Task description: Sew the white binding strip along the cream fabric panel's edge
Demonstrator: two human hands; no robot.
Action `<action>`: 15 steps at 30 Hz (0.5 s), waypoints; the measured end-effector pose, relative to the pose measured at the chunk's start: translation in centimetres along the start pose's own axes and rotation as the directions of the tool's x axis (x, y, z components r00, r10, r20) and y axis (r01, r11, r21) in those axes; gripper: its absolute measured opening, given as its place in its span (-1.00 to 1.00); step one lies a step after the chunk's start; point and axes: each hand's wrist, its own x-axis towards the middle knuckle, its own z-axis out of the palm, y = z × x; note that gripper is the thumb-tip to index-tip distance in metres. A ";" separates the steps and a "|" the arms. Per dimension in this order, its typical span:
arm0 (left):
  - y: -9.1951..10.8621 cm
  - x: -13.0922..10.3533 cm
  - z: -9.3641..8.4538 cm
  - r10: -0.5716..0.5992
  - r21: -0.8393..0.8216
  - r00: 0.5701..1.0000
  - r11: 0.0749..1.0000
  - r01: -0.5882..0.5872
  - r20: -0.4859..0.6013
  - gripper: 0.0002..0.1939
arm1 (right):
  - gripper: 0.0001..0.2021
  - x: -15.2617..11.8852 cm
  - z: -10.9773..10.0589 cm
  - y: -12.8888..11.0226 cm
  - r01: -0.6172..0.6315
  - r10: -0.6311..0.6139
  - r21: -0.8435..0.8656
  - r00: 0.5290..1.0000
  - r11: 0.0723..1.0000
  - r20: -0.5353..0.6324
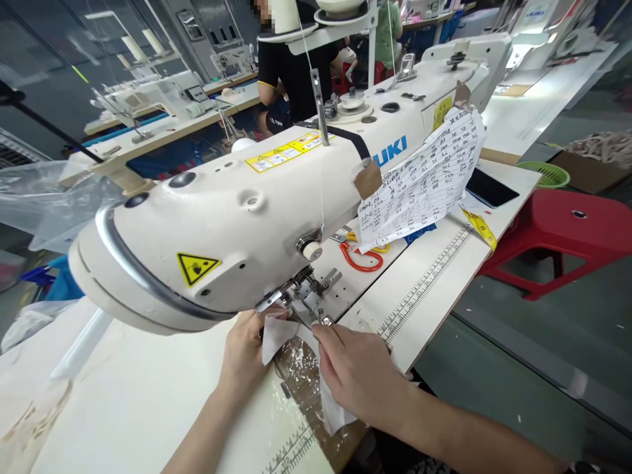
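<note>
A white JUKI sewing machine (276, 217) spans the middle of the view. Below its head, a light strip of fabric (279, 334) runs at the presser foot (323, 318). My right hand (358, 368) pinches this fabric between thumb and forefinger, just in front of the foot. Part of the strip hangs down beneath that hand. My left hand (247, 345) is closed on the fabric's left end, close under the machine head, and some of its fingertips are hidden. The needle is too small to make out.
Orange-handled scissors (363, 266) lie behind the presser foot. A handwritten sheet (419, 184) is taped to the machine. A phone (491, 187) and yellow tape measure (480, 229) lie on the right. Beyond the table edge stands a red stool (567, 224). A person in black (301, 79) sits behind.
</note>
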 end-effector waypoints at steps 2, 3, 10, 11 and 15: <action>-0.2 -0.1 0.1 0.002 0.017 1.000 1.000 -0.002 -0.004 -0.83 | -0.76 -0.1 0.0 0.0 0.008 -0.008 0.015 1.000 1.000 0.000; -0.3 -0.2 0.1 0.002 0.023 1.000 1.000 -0.002 -0.006 -0.83 | -0.76 -0.1 0.0 0.0 0.014 -0.014 0.017 1.000 1.000 -0.003; -0.2 -0.1 0.2 -0.019 0.043 1.000 0.999 0.019 0.018 -0.82 | -0.77 0.2 -0.1 -0.2 0.034 -0.034 -0.044 0.999 0.998 0.009; -0.1 -0.1 0.2 -0.033 0.039 0.999 0.999 0.032 0.027 -0.82 | -0.77 0.2 0.0 -0.3 0.038 -0.037 -0.048 0.999 0.998 0.011; 0.2 0.2 0.2 -0.093 0.014 0.994 0.996 0.092 0.065 -0.85 | -0.76 0.2 0.0 -0.2 0.048 -0.048 -0.065 0.999 0.997 0.012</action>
